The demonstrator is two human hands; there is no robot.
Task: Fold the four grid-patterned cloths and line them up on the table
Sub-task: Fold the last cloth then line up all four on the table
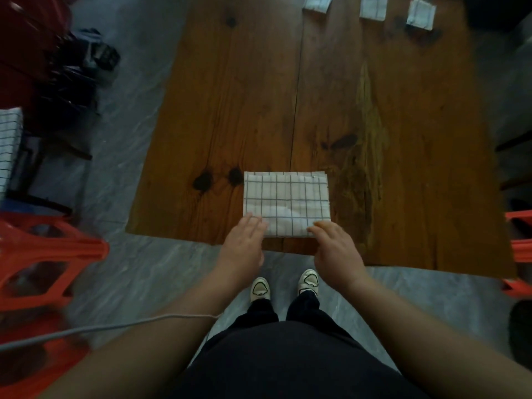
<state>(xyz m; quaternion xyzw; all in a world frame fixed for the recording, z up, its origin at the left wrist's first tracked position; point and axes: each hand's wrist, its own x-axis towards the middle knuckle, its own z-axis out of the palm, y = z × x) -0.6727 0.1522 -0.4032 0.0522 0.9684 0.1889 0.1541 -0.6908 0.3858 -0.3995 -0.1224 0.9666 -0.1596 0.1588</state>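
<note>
A white cloth with a dark grid point(286, 201) lies folded into a rectangle near the front edge of the wooden table point(247, 110). My left hand point(244, 243) rests on its near left corner with fingers straight. My right hand point(335, 246) touches its near right corner, fingers bent down onto the edge. Three smaller folded grid cloths sit in a row at the table's far edge: one on the left point(316, 2), one in the middle point(372, 7), one on the right point(421, 15).
Red plastic stools stand at the left point(43, 254) and at the right edge point(519, 249). Another grid-patterned fabric point(8, 145) lies on something at the far left. Dark clutter point(74, 70) sits on the floor at upper left. A grey cable point(100, 326) crosses my left arm.
</note>
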